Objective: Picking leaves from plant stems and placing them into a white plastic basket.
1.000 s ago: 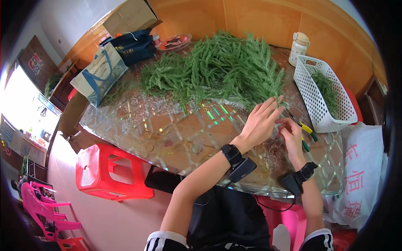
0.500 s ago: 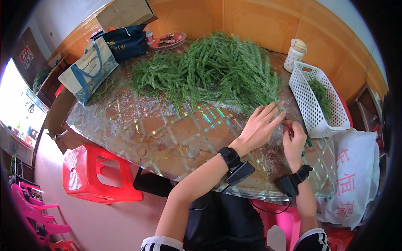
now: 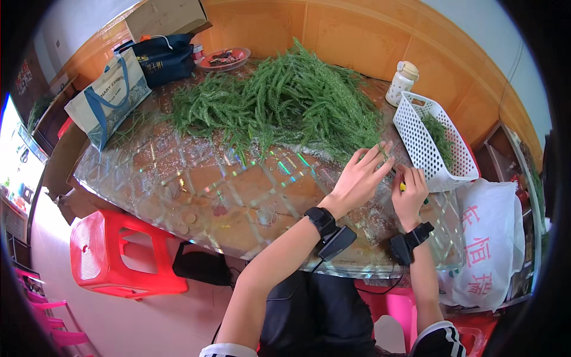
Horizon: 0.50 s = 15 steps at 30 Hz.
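The left grip (image 3: 358, 181) pinches, it seems, a thin green stem (image 3: 383, 152) at its fingertips, presumably to steady it, with the feathery green sprigs (image 3: 285, 98) heaped just beyond and the right grip (image 3: 411, 195) close beside, curled round a mostly hidden yellow-handled tool (image 3: 402, 187).

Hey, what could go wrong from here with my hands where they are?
The yellow-and-green tool in your right hand sits close to your left hand, so a slip might nip it. Also, the thin black cable hanging from your left wrist device could snag on the edge of the table.
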Motion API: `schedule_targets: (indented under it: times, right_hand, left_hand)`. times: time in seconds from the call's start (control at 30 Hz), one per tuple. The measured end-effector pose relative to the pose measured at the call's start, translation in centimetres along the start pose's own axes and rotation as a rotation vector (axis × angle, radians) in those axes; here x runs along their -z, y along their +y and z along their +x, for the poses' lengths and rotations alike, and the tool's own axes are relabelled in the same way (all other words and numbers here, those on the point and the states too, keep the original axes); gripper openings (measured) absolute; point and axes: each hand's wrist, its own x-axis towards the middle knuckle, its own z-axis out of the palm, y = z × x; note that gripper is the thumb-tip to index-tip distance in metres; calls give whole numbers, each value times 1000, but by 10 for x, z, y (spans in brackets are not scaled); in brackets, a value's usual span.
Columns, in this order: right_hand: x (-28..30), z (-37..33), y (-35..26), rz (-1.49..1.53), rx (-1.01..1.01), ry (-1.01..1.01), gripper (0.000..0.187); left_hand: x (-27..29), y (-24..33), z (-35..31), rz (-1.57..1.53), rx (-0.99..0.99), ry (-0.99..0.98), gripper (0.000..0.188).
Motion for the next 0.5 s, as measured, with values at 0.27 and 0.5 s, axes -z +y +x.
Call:
schedule_targets:
  times: [0.27,0.5]
  right_hand:
    - [2,4,-6,51,21,2,21]
    - [2,-1,-9,213,-51,-83,22]
  left_hand:
    - [-2,-9,2,-8,20,25,43]
    - [-4,-12,4,2,57,25,36]
